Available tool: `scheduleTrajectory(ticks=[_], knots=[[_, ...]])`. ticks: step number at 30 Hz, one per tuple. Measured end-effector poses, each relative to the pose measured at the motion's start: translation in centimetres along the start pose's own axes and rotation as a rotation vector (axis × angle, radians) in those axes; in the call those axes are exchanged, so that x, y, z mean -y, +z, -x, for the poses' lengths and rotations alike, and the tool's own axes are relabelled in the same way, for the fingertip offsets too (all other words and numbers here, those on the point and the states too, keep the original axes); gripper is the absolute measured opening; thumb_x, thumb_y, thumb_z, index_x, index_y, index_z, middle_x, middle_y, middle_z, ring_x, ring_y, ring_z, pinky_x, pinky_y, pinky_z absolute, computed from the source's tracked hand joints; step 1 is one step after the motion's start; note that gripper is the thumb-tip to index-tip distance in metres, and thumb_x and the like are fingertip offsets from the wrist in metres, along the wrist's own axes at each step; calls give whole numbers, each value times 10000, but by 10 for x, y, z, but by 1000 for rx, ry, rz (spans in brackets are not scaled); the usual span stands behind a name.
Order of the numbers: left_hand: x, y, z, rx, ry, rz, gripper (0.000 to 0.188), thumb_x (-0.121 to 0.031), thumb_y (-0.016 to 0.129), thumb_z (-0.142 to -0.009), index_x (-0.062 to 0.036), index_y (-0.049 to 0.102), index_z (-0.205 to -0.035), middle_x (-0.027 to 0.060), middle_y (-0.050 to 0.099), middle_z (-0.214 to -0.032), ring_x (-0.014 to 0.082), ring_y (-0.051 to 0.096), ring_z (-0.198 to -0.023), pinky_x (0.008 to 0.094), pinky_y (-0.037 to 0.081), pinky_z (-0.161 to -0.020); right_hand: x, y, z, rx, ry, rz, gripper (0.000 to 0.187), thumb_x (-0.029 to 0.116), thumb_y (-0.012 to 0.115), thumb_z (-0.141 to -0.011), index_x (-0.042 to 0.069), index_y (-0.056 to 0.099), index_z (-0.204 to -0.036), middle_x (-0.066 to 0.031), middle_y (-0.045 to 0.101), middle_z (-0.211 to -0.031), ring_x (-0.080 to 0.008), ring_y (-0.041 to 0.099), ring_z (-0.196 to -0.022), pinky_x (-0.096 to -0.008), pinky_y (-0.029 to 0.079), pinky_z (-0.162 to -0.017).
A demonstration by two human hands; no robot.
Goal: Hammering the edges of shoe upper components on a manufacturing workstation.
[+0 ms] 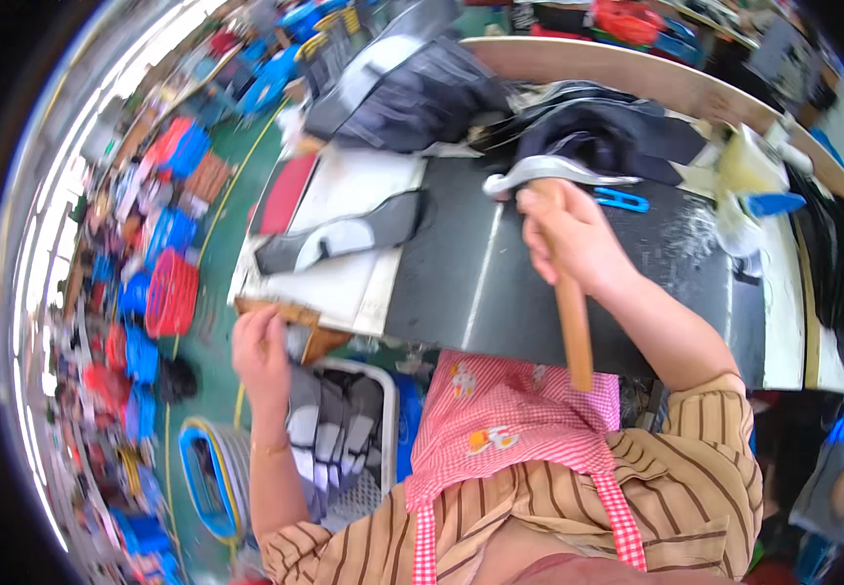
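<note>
My right hand (578,234) is wrapped round the wooden handle of a hammer (574,331), high up near its curved silver metal head (549,173). The hammer is over the black work surface (461,263), its handle end pointing toward my body. Off the table's left edge, my left hand (261,346) is raised with its fingers curled together, somewhat blurred; nothing shows in them. Close by, a dark grey flat piece with a light half-round patch (339,237) lies on the white board (363,175). Below is a light basket (383,390) of similar grey pieces (329,429).
Piles of dark pieces (412,97) and black pieces (588,127) lie along the far side. A blue flat tool (622,200) rests beyond the hammer. To the right stand a yellowish container (745,166) and black strips (836,263). A red basket (172,292) stands on the green floor.
</note>
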State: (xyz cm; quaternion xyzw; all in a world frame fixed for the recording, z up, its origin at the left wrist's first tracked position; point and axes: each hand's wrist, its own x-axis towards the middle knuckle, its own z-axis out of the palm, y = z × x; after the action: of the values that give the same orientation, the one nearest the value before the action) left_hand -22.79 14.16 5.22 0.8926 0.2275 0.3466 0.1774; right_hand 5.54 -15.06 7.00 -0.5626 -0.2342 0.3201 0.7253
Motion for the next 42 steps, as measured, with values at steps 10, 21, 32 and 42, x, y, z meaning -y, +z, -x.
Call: scheduleTrajectory(ticks=[10,21,32,42], knots=[[-287,273,-202,196,871,331,211,-118,674,-856,-24,703,-1043,169,686,-1013,353,654,-974,428,523,-839,71,-85,-6,-469,-409,-79,223,245,622,-976,49,528,-1027,-5,509,-640,-99,458,-370,-243,354,-332],[-297,272,-251,177,419,659,213,-189,671,-858,-22,751,-964,144,741,-886,265,711,-804,342,535,-737,90,-120,-10,-653,-563,48,175,193,629,-950,55,525,-980,-36,570,-707,-99,485,-404,-236,360,-359],[-263,219,-236,523,54,1631,136,6,643,-918,-13,700,-1040,57,727,-996,115,672,-866,244,526,-825,5,-135,-88,-526,-326,8,323,138,575,-951,-26,470,-1208,-139,552,-1173,-278,613,-1120,-393,616,-764],[-233,196,-233,444,0,1452,132,-8,651,-911,-60,694,-1025,16,716,-956,110,658,-902,242,492,-852,44,-88,-55,-560,-478,119,286,171,713,-876,4,538,-1030,-91,617,-870,-154,653,-766,-278,531,-500]])
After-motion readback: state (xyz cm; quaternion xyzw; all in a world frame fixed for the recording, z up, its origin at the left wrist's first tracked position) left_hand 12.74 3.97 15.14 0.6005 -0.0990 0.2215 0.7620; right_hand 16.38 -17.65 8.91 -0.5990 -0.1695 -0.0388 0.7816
